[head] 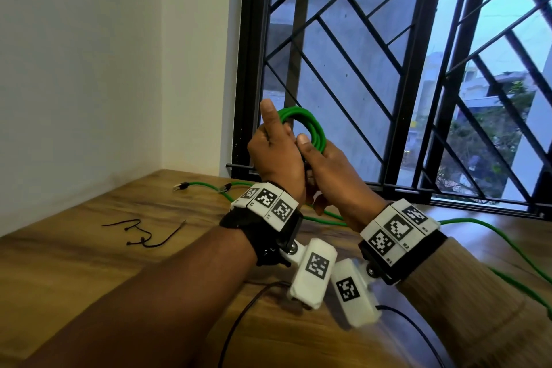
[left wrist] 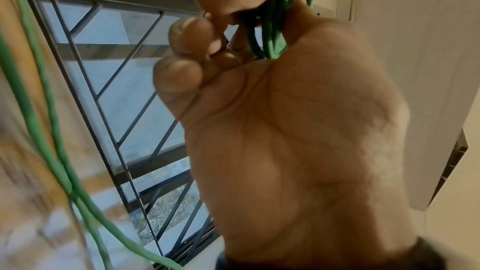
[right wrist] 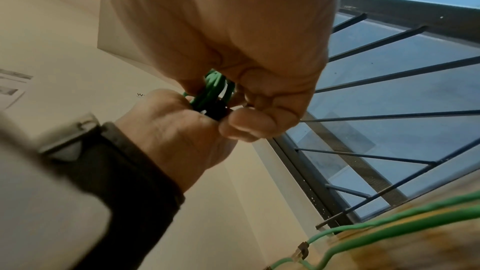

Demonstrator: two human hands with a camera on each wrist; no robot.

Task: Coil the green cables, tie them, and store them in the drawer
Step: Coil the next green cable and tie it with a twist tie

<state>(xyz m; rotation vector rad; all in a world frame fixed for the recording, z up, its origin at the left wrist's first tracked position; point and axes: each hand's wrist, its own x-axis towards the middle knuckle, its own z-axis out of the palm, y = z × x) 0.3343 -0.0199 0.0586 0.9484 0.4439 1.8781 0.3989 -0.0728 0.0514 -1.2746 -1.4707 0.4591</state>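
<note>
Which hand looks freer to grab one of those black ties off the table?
Probably the left hand: the black ties lie on its side of the table. Both hands grip the green coil, so the right hand must hold alone.

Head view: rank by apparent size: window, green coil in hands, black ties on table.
1. window
2. green coil, partly hidden by both hands
3. black ties; thin and nearer the camera, so close to the coil

Counter (head: 89,263) — wood grain, smooth with a slight sheen; green cables (head: 310,125) — matt plastic sheath; window grille (head: 343,48) — dark matt metal; wall (head: 89,69) — matt paint.
</note>
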